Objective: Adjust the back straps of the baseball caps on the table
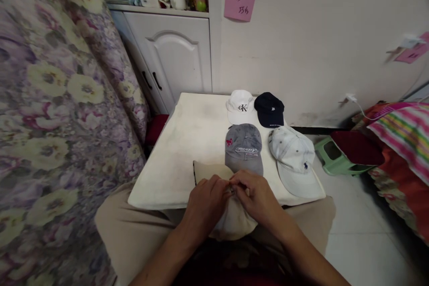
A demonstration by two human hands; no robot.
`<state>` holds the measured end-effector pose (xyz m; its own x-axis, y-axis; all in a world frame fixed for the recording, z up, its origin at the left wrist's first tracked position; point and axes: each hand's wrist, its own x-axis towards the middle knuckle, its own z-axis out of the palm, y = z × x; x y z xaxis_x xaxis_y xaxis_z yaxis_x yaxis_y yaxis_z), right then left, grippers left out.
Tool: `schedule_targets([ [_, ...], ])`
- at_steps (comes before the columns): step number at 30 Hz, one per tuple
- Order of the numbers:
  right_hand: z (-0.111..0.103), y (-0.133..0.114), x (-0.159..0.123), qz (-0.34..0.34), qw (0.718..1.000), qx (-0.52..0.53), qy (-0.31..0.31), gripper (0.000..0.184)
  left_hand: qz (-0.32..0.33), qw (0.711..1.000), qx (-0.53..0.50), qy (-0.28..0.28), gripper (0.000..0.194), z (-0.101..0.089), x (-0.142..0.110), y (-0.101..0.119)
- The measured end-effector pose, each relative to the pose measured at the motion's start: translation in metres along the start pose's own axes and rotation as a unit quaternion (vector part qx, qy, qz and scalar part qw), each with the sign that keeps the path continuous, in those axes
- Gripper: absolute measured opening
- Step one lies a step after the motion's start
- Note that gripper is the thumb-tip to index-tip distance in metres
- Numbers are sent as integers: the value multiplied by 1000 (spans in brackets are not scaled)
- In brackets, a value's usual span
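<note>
A beige cap [235, 222] rests between my knees at the table's near edge. My left hand [207, 200] is closed on it from the left, and my right hand [257, 195] pinches it from the right. The fingertips of both hands meet over a small metallic-looking piece, mostly hidden by the fingers. Just beyond them lies a grey cap [244, 140] with a red patch and white lettering. To the right sits a pale, light-washed cap [291, 149] with a small dark emblem. Farther back are a white cap [239, 103] with "CK" lettering and a navy cap [269, 109].
The caps lie on a cream-covered table [197, 120]. A floral curtain [63, 120] hangs at the left, beside a white cabinet [177, 53]. On the right stand a green stool [330, 156] and a bed with a striped cover [409, 129].
</note>
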<state>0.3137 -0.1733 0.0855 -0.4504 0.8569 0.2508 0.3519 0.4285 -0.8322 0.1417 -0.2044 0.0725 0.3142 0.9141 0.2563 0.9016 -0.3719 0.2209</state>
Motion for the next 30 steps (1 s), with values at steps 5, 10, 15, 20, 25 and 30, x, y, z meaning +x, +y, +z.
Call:
schedule_targets([
  [5, -2, 11, 5, 89, 983, 152, -54, 7, 41, 997, -38, 48, 7, 1, -2, -3],
  [10, 0, 21, 11, 132, 948, 269, -106, 8, 74, 989, -80, 99, 13, 0, -3, -6],
  [15, 1, 17, 13, 145, 930, 325, -95, 13, 86, 986, -93, 105, 16, -2, -4, -9],
  [20, -8, 16, 12, 153, 924, 330, -119, 12, 75, 986, -113, 98, 16, -3, -5, -11],
  [25, -8, 18, 13, 163, 919, 340, -117, 15, 67, 986, -122, 88, 17, -3, -6, -11],
  [30, -3, 17, 14, 159, 930, 314, -110, 12, 65, 988, -116, 76, 15, -4, -7, -10],
])
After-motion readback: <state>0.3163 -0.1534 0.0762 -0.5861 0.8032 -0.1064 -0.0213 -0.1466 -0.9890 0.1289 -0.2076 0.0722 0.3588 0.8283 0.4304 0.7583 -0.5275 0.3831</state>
